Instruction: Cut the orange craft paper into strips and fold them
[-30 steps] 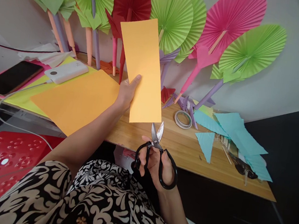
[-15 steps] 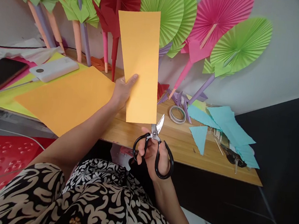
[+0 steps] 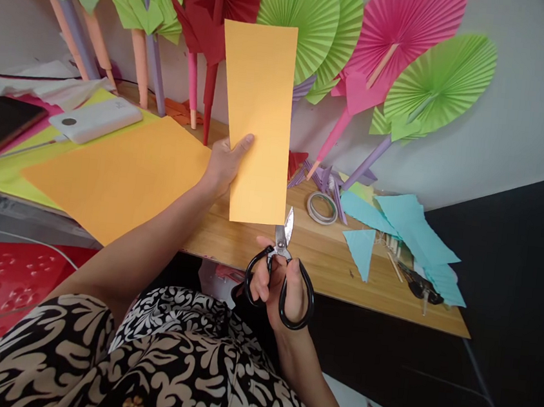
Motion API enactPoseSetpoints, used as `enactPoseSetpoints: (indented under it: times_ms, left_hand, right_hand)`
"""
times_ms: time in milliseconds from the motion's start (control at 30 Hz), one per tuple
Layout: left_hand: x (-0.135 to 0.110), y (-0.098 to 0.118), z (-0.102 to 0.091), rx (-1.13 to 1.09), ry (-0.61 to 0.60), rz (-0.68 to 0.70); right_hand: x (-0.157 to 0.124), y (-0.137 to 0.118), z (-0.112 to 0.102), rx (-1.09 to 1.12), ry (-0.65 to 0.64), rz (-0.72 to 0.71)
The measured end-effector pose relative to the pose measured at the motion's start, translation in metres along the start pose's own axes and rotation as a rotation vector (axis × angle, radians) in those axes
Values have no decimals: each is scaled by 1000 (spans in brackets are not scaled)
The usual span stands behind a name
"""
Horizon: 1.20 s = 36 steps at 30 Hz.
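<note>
My left hand [image 3: 227, 163] grips a yellow-orange strip of paper [image 3: 263, 99] by its left edge, thumb on the front face and fingers behind. The strip stands upright above the table. In my right hand [image 3: 282, 292] is a pair of scissors [image 3: 280, 256] with black loop handles, fingers through the loops. Its blades point up at the strip's lower right corner and are slightly parted; one blade is partly hidden behind the paper. Left of the strip, a larger orange sheet [image 3: 120, 168] lies flat on the table, partly under my left forearm.
Folded paper fans [image 3: 440, 85] on rolled handles lean along the wall. On the wooden table [image 3: 309, 259] lie a tape roll [image 3: 323, 207], blue paper pieces [image 3: 415, 225] and sunglasses [image 3: 421, 287]. A white power bank [image 3: 96, 119] and black phone [image 3: 3, 123] rest at left, near a red stool [image 3: 0, 291].
The strip's top has swung slightly right in my left hand. The scissor blades have come closer together, and the fingers of my right hand have closed a little.
</note>
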<state>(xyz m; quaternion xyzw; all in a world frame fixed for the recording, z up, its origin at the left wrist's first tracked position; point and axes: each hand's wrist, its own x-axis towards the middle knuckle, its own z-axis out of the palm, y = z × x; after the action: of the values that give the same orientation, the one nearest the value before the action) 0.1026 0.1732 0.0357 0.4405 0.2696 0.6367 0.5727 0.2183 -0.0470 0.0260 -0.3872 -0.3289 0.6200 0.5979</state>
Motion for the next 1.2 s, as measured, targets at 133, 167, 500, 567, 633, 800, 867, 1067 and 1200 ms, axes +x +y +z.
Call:
enactPoseSetpoints:
  times_ms: [133, 167, 500, 567, 633, 800, 867, 1067, 1200]
  left_hand:
    - [0, 0, 0, 13, -7, -14]
    - [0, 0, 0, 14, -8, -15]
    - [1, -1, -1, 18, 6, -30]
    - [1, -2, -1, 16, 5, -31]
    - [1, -2, -1, 17, 3, -30]
    - [0, -1, 1, -4, 9, -23]
    - [0, -1, 2, -15, 19, -21]
    - [1, -1, 1, -25, 24, -28]
    - [0, 0, 1, -17, 26, -47]
  right_hand:
    - [-1, 1, 1, -10, 24, -10]
    - [-1, 1, 1, -11, 30, -11]
    - [-3, 0, 10, 14, 92, -18]
    - [-3, 0, 12, 10, 93, -19]
    - [-4, 1, 12, 2, 98, -20]
    - [-3, 3, 12, -4, 117, -26]
    - [-2, 4, 12, -11, 126, -25]
    - [0, 7, 10, -38, 115, -51]
    - [0, 10, 9, -14, 100, -53]
